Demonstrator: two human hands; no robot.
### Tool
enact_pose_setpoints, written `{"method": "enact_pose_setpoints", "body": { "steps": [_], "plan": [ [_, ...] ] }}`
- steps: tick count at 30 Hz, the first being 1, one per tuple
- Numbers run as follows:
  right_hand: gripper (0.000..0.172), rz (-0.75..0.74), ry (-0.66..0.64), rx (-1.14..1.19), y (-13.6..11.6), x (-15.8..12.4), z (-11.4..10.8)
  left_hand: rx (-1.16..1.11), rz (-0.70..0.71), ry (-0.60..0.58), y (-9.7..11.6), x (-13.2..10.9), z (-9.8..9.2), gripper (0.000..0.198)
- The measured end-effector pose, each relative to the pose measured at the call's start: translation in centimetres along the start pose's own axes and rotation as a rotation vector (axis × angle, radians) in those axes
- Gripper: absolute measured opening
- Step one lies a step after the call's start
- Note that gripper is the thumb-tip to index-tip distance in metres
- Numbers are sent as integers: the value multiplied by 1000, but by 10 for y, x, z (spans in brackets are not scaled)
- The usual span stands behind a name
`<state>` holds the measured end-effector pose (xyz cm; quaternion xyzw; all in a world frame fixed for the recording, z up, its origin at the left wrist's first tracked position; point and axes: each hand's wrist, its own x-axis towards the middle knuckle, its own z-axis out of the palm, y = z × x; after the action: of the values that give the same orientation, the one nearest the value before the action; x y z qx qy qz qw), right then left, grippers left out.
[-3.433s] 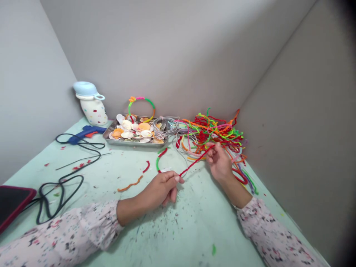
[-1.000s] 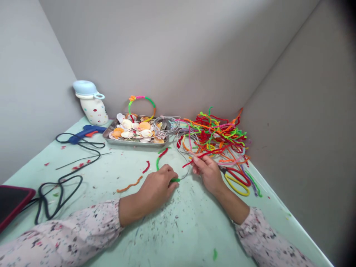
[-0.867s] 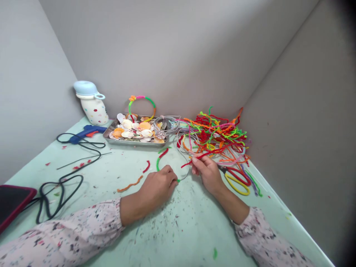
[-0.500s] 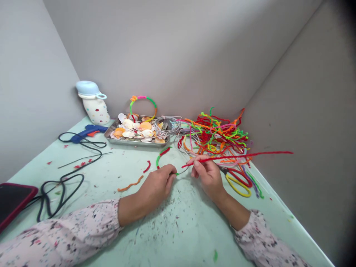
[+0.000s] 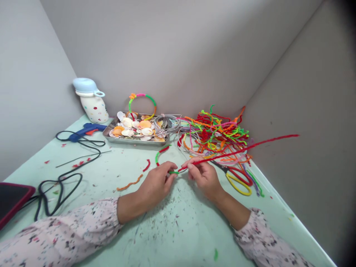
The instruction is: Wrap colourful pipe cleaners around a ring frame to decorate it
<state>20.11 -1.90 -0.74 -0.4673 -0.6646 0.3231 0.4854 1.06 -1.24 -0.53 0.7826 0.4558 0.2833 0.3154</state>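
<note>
Steadily enough, both my hands are at work on the near side of the metal shell tray (image 5: pixel 133 142), off toward its right end. My left hand (image 5: pixel 155 181) comes in with the forearm slanting up and rightward, the back of the hand turned upward and the wrist low over the table. Its fingers are curled down and nearly closed, thumb and forefinger pinching the green-wrapped part of a wire ring (image 5: pixel 157 158). That ring lies directly in front of the tray, its green and red far side showing beyond my knuckles.

My right hand (image 5: pixel 205 178) is further right of the tray, its forearm angled up and leftward so that the two hands nearly meet. The thumb and forefinger are closed in a pinch near one end of a red pipe cleaner (image 5: pixel 250 147), the other fingers loosely bent beneath. The short end points at the green wrapping, very close to it; I cannot tell whether they touch. The long end rises away to the right, across my view of the heaped pipe cleaners (image 5: pixel 222 128) right of the tray. The red-and-yellow-handled scissors (image 5: pixel 228 173) lie to the tray's near right, just beyond my right wrist.
</note>
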Motion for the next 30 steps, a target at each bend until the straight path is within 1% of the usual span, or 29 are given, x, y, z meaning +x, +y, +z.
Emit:
{"method": "enact_pose_setpoints", "body": {
  "steps": [9, 17, 22, 30],
  "plan": [
    [22, -5, -13, -2, 0, 0, 0, 28, 56, 34, 0, 2, 0, 16],
    [22, 5, -26, 3, -2, 0, 1, 74, 123, 31, -1, 3, -1, 19],
    [22, 5, -34, 9, -4, -1, 1, 99, 146, 32, 0, 3, -2, 17],
    [22, 30, -46, 27, -3, -1, 3, 118, 122, -2, 2, 2, -3, 20]
  ]
}}
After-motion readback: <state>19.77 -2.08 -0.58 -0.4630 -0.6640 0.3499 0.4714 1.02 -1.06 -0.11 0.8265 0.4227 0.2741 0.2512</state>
